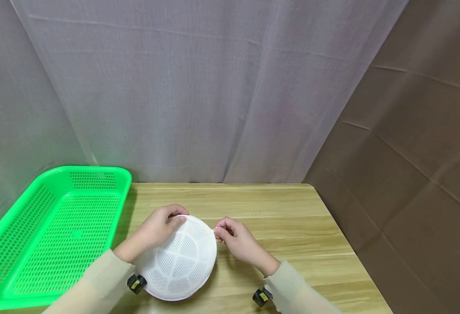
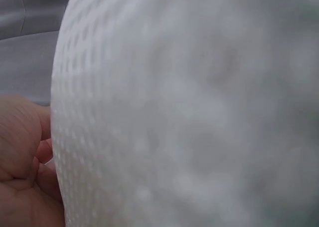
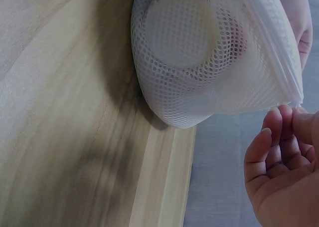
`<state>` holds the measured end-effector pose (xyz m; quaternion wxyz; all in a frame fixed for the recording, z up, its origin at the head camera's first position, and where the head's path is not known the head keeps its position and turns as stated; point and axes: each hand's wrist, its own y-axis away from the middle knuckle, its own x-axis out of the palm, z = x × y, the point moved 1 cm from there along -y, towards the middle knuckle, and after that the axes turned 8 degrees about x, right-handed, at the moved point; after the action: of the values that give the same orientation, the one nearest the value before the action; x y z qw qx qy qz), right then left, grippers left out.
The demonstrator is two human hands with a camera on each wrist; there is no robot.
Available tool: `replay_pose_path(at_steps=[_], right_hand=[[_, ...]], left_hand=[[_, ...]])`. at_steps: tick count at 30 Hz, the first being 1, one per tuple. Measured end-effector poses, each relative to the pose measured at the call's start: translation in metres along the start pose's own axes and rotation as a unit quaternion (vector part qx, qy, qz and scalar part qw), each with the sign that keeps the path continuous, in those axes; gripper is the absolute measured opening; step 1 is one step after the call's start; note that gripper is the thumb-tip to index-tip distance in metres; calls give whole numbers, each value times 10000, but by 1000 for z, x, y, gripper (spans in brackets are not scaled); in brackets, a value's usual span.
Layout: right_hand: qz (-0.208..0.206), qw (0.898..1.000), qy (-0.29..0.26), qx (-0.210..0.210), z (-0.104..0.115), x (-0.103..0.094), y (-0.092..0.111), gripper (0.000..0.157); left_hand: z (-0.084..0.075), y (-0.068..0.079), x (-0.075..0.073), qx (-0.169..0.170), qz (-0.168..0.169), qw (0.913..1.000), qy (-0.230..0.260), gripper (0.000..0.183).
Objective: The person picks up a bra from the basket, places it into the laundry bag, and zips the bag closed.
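Observation:
A round white mesh laundry bag [image 1: 184, 261] is held up over the table, its flat ribbed face towards me in the head view. My left hand [image 1: 157, 229] grips its upper left rim, thumb on the near face and fingers behind. At the rim's right side, my right hand [image 1: 237, 242] pinches the edge between thumb and fingertips. The right wrist view shows the bag's bulging mesh side [image 3: 174, 97], with a pale round shape visible through it and a zipper-like seam [image 3: 279, 47] along the edge. Blurred white mesh [image 2: 149, 112] fills most of the left wrist view.
A large green plastic basket [image 1: 114, 226] with perforated walls stands at the left of the wooden table [image 1: 277, 205]. Grey cloth [image 1: 198, 109] hangs behind the table, and a brown cloth [image 1: 422, 174] borders its right side.

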<state>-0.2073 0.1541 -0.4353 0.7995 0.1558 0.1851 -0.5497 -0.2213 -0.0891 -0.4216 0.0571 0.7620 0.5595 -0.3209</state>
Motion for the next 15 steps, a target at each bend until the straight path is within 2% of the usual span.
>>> replay_pose_path(at_steps=[5, 15], right_hand=[[16, 10000, -1, 43, 22, -3, 9, 11], [20, 9998, 171, 61, 29, -6, 11, 9]], left_hand=[[1, 1, -2, 7, -4, 10000, -1, 8], [2, 1, -4, -66, -155, 9999, 17, 8]])
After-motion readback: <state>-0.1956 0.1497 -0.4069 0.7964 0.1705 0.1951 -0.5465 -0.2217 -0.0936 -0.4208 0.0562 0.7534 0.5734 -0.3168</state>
